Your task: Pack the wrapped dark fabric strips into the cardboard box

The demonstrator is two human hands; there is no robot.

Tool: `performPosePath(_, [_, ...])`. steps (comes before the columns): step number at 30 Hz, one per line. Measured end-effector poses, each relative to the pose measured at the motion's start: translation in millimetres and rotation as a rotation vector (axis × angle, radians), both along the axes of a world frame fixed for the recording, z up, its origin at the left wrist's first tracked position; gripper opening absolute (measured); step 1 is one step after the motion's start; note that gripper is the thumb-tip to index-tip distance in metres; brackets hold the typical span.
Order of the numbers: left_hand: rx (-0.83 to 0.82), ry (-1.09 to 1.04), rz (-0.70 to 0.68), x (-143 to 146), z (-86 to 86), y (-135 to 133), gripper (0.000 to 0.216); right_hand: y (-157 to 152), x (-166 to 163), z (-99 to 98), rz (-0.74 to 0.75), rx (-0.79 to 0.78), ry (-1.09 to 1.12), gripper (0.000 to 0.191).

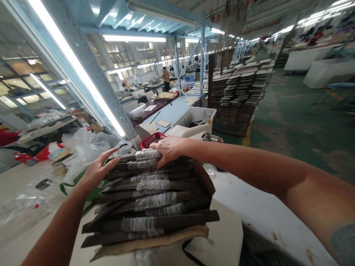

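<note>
Bundles (149, 201) of dark flat strips, wrapped in clear film, piled crooked on torn cardboard (155, 240) at table's (274, 221) edge. Left hand (97, 170) spread against side, right hand (168, 148) pressed flat on top. Could slide off if pushed. Red basket (152, 139) just behind.

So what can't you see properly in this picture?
- Stack of dark bundles, head view: its near bottom is hidden by a cardboard sheet.
- Red basket: mostly hidden behind the right hand and the stack.
- Left hand: its palm is turned to the stack's side, so contact is unclear.
- Bin: contents too small to tell.
- Far-off person: too small.
</note>
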State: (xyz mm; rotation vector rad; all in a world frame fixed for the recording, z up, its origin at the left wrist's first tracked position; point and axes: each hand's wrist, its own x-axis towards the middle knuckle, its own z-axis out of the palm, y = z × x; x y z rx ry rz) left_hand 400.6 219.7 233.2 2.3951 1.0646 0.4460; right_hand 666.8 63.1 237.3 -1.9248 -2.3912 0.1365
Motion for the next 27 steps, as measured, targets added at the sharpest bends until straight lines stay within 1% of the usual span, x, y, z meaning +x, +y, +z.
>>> performPosePath(1, [0.111, 0.054, -0.007, 5, 7.8, -3, 0.092, -3, -2, -1.3, 0.001, 0.018, -0.020, 0.079])
performPosePath(3, [0.293, 0.150, -0.070, 19, 18.9, -13, 0.092, -7, -7, -3.5, -0.006, 0.051, -0.062, 0.075])
performPosePath(5, [0.369, 0.218, -0.178, 38, 22.0, -23, 0.088, -10, -12, -4.2, -0.009, 0.092, -0.091, 0.074])
performPosePath(6, [0.361, 0.252, -0.248, 47, 20.7, -28, 0.084, -12, -13, -3.8, 0.002, 0.110, -0.091, 0.076])
performPosePath(8, [0.286, 0.304, -0.390, 60, 15.2, -33, 0.075, -16, -10, -1.1, 0.037, 0.137, -0.047, 0.085])
performPosePath(10, [0.210, 0.327, -0.488, 66, 9.8, -34, 0.069, -23, 0, 3.0, 0.045, 0.152, 0.046, 0.091])
performPosePath(11, [0.185, 0.327, -0.507, 67, 8.1, -33, 0.067, -28, 8, 4.5, 0.022, 0.161, 0.109, 0.088])
performPosePath(13, [0.149, 0.317, -0.501, 65, 6.9, -31, 0.066, -40, 30, 3.1, -0.084, 0.204, 0.245, 0.075])
performPosePath(14, [0.129, 0.313, -0.491, 63, 7.0, -30, 0.066, -47, 43, -1.0, -0.158, 0.246, 0.314, 0.070])
performPosePath(16, [0.088, 0.306, -0.478, 62, 7.6, -29, 0.068, -60, 68, -17.7, -0.331, 0.367, 0.467, 0.070])
performPosePath(18, [0.062, 0.305, -0.480, 63, 7.6, -28, 0.069, -69, 87, -43.1, -0.487, 0.476, 0.693, 0.079])
performPosePath(20, [0.054, 0.311, -0.488, 66, 7.0, -28, 0.071, -73, 93, -70.5, -0.582, 0.501, 1.008, 0.088])
performPosePath(22, [0.052, 0.321, -0.497, 70, 6.5, -28, 0.072, -71, 87, -91.7, -0.587, 0.486, 1.253, 0.093])
performPosePath(23, [0.052, 0.325, -0.500, 71, 6.4, -28, 0.074, -70, 81, -98.4, -0.558, 0.485, 1.306, 0.094])
performPosePath(25, [0.055, 0.326, -0.503, 74, 6.3, -29, 0.078, -67, 66, -103.7, -0.460, 0.488, 1.269, 0.094])
performPosePath(27, [0.059, 0.324, -0.498, 77, 5.8, -31, 0.081, -65, 56, -101.5, -0.381, 0.498, 1.190, 0.091])
